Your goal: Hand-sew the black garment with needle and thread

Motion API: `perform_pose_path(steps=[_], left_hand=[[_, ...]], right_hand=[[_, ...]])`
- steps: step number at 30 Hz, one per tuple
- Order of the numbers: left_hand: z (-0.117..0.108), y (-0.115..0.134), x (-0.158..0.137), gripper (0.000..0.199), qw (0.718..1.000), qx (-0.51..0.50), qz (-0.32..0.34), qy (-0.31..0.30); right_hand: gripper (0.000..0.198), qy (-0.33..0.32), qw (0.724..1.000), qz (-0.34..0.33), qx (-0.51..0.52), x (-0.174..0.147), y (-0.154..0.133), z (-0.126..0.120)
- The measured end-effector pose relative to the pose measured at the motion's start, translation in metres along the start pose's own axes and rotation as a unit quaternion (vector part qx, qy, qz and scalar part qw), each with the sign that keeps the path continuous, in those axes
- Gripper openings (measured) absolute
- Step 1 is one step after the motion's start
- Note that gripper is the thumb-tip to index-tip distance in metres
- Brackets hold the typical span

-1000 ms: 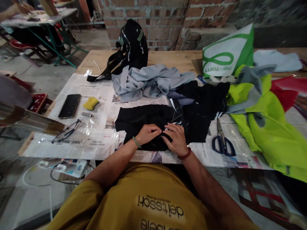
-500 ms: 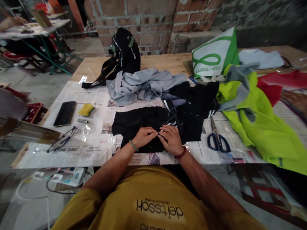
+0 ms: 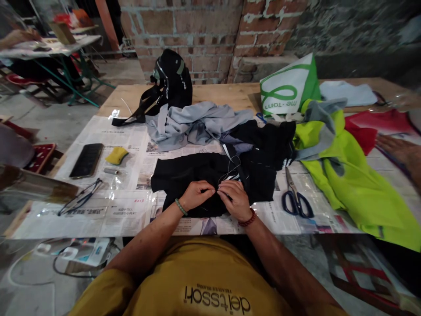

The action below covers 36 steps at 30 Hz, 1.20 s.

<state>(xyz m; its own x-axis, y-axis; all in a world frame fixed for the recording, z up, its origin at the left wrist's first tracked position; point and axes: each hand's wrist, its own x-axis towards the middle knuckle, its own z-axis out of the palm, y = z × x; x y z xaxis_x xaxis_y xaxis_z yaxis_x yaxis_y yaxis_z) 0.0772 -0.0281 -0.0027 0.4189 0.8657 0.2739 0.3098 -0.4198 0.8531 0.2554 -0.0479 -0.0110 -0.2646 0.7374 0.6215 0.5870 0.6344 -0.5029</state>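
A black cloth garment [image 3: 187, 169] lies spread on the newspaper-covered table in front of me. My left hand [image 3: 198, 195] is closed over it, thumb and forefinger pinching the black cloth. Close beside it, fingertips almost meeting, my right hand [image 3: 235, 199] is closed in a pinch too; what sits between its fingers is too small to make out. Loops of pale thread [image 3: 233, 163] rise just behind the right hand, near a black and white strip on the garment. To the right rest scissors [image 3: 296, 197] with dark blue handles, blades pointing away.
On the left are a phone [image 3: 86, 160], a yellow sponge [image 3: 116, 155], a small spool [image 3: 111, 171] and glasses [image 3: 80, 197]. Behind lie grey cloth [image 3: 200, 123], a black bag [image 3: 177, 79] and a green-white bag [image 3: 289, 87]. A neon-yellow garment [image 3: 362, 188] and another person's hand [image 3: 399, 151] are at right.
The whole view has shifted slightly, with the table now lower in the picture. My hands stay pinched together over the black garment, with only a slight shift of the fingers.
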Motion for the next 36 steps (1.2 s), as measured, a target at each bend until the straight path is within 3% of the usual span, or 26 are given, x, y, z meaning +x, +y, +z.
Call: perform_pose_path(steps=[31, 36], left_hand=[[0.0032, -0.0014, -0.0010, 0.015, 1.000, 0.011, 0.009, 0.012], [0.0038, -0.0020, -0.0011, 0.014, 1.000, 0.007, -0.006, 0.012]], right_hand=[[0.013, -0.002, 1.000, -0.011, 0.025, -0.0015, -0.0018, -0.0012], [0.014, 0.009, 0.998, 0.023, 0.053, -0.0042, -0.0003, 0.0008]])
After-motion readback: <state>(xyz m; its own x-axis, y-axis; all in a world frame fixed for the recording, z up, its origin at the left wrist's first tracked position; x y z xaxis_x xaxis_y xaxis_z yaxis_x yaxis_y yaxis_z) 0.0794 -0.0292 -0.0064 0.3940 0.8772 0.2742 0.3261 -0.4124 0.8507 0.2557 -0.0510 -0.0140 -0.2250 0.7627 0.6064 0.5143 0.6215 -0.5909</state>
